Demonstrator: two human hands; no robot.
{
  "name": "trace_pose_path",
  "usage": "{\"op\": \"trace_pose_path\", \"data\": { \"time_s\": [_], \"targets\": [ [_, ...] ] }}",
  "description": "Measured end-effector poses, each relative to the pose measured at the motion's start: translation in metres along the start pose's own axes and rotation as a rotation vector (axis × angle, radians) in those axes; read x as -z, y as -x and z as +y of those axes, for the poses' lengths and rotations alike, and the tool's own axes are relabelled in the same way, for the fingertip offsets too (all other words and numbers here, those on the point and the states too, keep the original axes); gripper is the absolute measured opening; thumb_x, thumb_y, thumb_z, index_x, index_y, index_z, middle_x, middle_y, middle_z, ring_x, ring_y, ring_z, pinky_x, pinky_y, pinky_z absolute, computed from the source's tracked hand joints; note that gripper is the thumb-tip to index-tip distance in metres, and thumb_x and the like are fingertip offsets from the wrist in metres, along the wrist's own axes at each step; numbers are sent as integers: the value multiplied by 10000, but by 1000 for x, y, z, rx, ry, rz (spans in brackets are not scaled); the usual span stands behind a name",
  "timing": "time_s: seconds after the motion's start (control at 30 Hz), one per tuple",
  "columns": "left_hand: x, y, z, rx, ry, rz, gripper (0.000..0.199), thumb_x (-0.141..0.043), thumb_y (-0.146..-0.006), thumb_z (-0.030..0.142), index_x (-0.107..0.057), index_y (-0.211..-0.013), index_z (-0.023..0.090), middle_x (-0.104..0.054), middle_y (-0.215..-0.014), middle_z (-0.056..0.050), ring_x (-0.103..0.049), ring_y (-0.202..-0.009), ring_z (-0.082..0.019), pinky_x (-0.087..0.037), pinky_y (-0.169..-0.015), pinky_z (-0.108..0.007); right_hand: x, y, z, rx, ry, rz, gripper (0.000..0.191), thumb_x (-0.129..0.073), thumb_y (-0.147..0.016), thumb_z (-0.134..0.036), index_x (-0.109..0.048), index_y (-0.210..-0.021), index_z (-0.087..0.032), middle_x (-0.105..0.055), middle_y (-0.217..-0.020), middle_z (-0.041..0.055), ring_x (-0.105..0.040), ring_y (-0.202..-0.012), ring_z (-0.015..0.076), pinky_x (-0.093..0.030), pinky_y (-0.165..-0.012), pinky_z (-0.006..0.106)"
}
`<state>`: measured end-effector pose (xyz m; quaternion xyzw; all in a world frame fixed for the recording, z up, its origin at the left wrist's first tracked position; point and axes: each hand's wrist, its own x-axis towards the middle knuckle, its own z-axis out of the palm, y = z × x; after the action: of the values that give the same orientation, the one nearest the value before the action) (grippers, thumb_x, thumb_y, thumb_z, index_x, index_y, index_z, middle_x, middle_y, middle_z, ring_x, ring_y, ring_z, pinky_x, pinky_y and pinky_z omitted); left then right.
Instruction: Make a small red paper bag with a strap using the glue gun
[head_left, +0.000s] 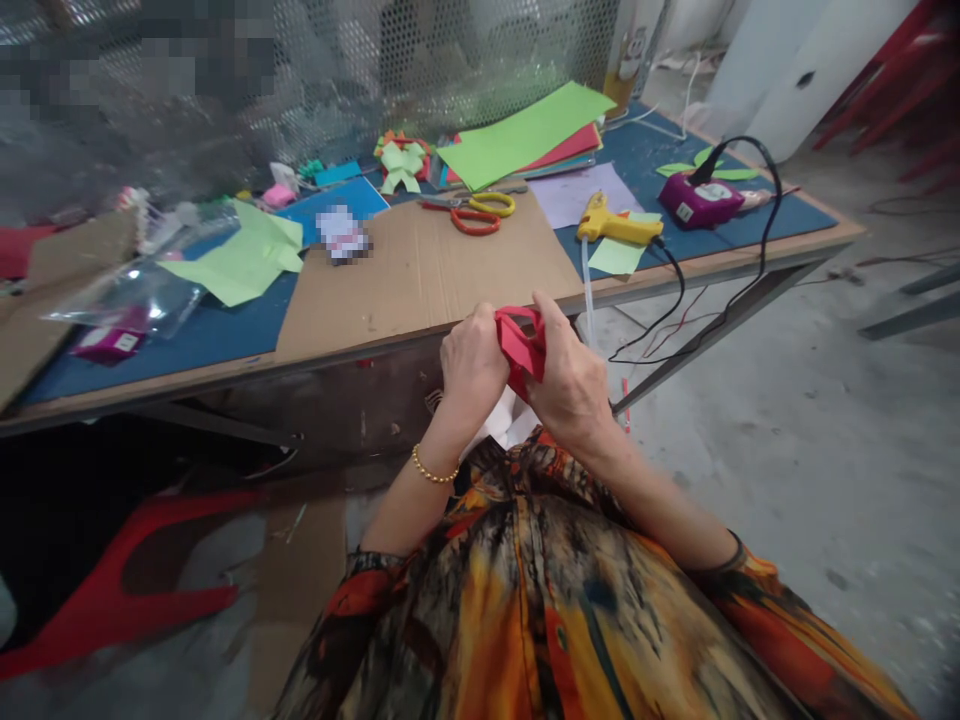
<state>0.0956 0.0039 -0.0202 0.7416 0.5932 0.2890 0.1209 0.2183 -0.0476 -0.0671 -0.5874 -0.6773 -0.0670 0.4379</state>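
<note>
Between my two hands is a piece of folded red paper (523, 343), held just in front of the table's near edge. My left hand (476, 358) is closed on its left side, fingers curled and partly hidden. On the other side my right hand (571, 375) grips the paper, with the thumb up along it. Beyond the hands lies a sheet of brown cardboard (427, 270). Scissors with red and yellow handles (480, 212) rest at its far edge. A yellow glue gun (619, 222) lies to the right, a clear glue stick (587, 285) hanging from it over the edge.
Stacked coloured paper (525, 135) lies at the back, beside a folded green paper piece (403, 165). A purple power socket (701, 200) with a black cable sits at the right. Light green paper (240, 255) and plastic wrap (150, 285) lie left. A red chair (97, 610) stands below.
</note>
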Motion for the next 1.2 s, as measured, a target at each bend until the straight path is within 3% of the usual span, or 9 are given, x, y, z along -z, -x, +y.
{"op": "trace_pose_path", "data": {
  "time_s": [0.3,0.47,0.57,0.73,1.0,1.2],
  "targets": [
    [0,-3,11,17,-86,-7,220,-600,-1009,196,-592,-792,234,-746,-778,-110,-706,-733,-283,-439,-661,-351,-1,1,1,-20,-91,-2,729,-547,-942,-146,-413,-1657,-182,-753,-1401,160,-777,-1152,290,-661,-968,440],
    [0,-3,5,-14,-109,-32,180,-573,-1001,190,-621,-832,229,-750,-788,-103,-688,-712,-260,-422,-647,-336,0,1,6,-25,-145,-33,782,-557,-895,-123,-417,-1661,-198,-697,-1511,173,-752,-1256,312,-652,-1027,478],
    [2,-4,-1,-72,-53,-38,167,-570,-998,207,-620,-843,246,-742,-779,-81,-666,-706,-243,-419,-642,-320,0,1,6,-27,-152,-34,793,-566,-877,-113,-427,-1653,-198,-706,-1500,171,-755,-1245,315,-652,-1028,489],
    [5,-6,3,-41,-119,-93,209,-577,-1005,205,-660,-814,227,-778,-817,-123,-666,-686,-264,-406,-655,-352,0,1,2,-26,-147,-9,768,-558,-870,-104,-459,-1627,-183,-726,-1467,174,-764,-1225,308,-657,-1004,474],
    [-3,-7,-2,-125,-92,-3,214,-607,-946,168,-692,-759,228,-722,-673,-71,-602,-607,-212,-393,-608,-318,1,1,2,21,-139,14,771,-557,-859,-95,-457,-1622,-142,-709,-1493,199,-764,-1252,322,-662,-996,483],
    [1,-8,2,-58,-62,-61,175,-602,-996,157,-745,-1079,215,-789,-830,-110,-711,-759,-270,-483,-721,-345,1,0,3,-7,-125,-7,797,-552,-879,-104,-423,-1662,-178,-700,-1518,179,-749,-1292,308,-665,-1017,472]
  ]
}}
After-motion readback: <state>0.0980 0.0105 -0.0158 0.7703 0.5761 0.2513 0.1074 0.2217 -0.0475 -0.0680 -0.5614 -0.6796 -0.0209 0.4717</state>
